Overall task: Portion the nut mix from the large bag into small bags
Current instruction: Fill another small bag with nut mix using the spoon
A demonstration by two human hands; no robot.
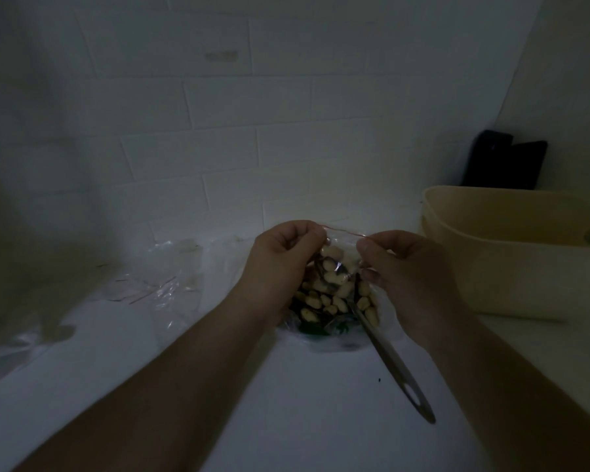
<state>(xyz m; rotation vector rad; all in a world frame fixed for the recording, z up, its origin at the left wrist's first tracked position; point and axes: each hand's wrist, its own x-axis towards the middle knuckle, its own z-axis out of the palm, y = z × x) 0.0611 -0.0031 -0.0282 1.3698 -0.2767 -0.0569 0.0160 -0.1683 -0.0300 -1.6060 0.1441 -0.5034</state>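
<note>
- left hand and right hand both pinch the small clear floppy red-zip bag of nuts at its top corners
- thin slippery film, probably light; hold the stiffer zip strip

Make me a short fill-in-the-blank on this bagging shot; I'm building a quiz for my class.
1. Both hands, left hand and right hand, pinch the top edge of a small clear ____ holding nuts.
2. The metal spoon has a ____ in its handle end.
3. A beige ____ stands to the person's right.

Missing words: bag; hole; tub
</note>
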